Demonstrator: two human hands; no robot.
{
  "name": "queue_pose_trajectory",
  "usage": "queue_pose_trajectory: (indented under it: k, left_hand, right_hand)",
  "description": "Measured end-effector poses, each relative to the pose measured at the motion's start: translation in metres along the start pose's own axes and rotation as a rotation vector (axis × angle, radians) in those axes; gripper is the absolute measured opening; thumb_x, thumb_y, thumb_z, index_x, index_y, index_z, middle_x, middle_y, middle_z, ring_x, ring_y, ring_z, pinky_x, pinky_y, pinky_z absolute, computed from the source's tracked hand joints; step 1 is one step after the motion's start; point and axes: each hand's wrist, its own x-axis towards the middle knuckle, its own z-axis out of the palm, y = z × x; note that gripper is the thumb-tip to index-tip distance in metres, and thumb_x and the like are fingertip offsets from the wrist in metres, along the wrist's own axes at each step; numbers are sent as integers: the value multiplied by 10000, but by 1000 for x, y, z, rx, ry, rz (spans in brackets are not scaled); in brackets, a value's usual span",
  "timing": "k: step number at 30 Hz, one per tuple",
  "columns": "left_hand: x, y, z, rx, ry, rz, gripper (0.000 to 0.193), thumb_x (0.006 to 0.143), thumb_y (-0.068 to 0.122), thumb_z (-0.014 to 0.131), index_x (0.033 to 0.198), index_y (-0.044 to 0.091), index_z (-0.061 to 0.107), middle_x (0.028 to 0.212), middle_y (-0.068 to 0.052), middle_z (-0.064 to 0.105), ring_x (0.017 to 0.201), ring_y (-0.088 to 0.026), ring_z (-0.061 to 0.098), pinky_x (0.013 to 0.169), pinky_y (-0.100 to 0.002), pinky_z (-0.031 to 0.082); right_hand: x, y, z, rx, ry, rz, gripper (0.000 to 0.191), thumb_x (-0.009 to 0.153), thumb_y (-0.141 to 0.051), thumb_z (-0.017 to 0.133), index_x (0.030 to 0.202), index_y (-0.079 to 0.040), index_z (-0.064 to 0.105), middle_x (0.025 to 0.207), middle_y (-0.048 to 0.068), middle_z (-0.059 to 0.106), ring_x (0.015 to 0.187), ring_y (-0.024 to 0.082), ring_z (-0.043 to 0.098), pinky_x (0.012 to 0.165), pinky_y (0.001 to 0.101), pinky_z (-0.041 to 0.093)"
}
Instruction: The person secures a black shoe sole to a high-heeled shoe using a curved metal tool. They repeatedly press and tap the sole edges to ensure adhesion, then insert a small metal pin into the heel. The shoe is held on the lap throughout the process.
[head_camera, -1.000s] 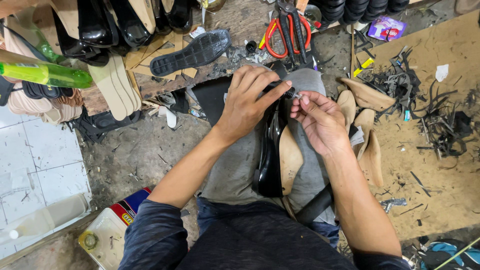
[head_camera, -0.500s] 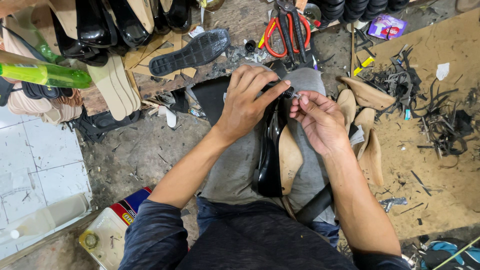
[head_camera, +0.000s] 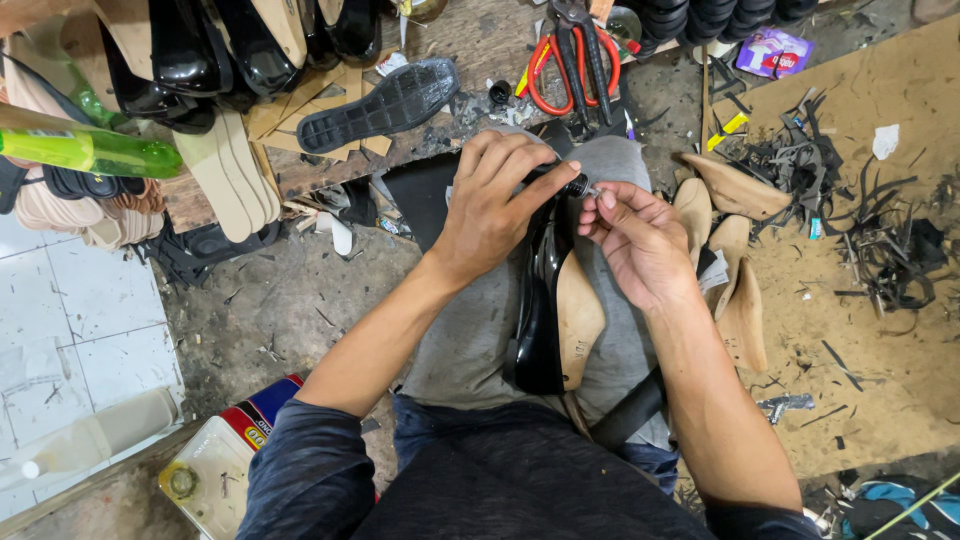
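Observation:
A glossy black high-heeled shoe (head_camera: 545, 320) with a tan sole lies sole-up on a grey cloth (head_camera: 470, 335) over my knee. My left hand (head_camera: 490, 205) is wrapped around the shoe's heel end and holds it steady. My right hand (head_camera: 640, 245) pinches a small metal piece at the tip of the heel, its fingertips touching the left hand's fingertips. The heel tip itself is mostly hidden by my fingers.
Red-handled pincers (head_camera: 575, 60) and a black outsole (head_camera: 378, 103) lie on the worn bench ahead. Tan soles and black shoes (head_camera: 215, 60) crowd the upper left, next to a green bottle (head_camera: 85, 150). Tan shoe lasts (head_camera: 735, 250) and black scraps (head_camera: 860, 230) sit on cardboard, right. A tin (head_camera: 215, 470) stands lower left.
Both hands stay at the heel tip; only the fingers of the right hand have shifted slightly. The shoe has not moved.

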Motion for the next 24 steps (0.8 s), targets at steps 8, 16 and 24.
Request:
queue_pose_trajectory:
  k: [8, 16, 24]
  left_hand:
    - [-1, -1, 2, -14, -20, -27, 341, 916, 73, 708, 1253, 115, 686, 1174, -52, 603, 1154, -255, 594, 1066, -464, 419]
    - [15, -76, 37, -276, 233, -489, 415, 870, 100, 842, 1242, 77, 658, 1157, -81, 715, 1071, -234, 659, 973, -367, 495]
    - [38, -147, 81, -372, 267, -692, 425, 864, 46, 842, 1225, 62, 620, 1043, -67, 770, 920, -158, 779, 838, -310, 607]
  right_hand:
    - [1, -2, 1, 9, -1, -1, 150, 1030, -79, 662, 1143, 15, 692, 1020, 106, 713, 928, 195, 662, 886, 346, 544]
    - [6, -5, -4, 8, 7, -67, 108, 1017, -77, 675, 1108, -20, 686, 1033, 107, 725, 943, 207, 678, 879, 352, 550]
    - [8, 0, -6, -57, 61, -76, 157, 997, -41, 694, 1147, 4, 698, 1049, 136, 738, 938, 217, 701, 875, 356, 569]
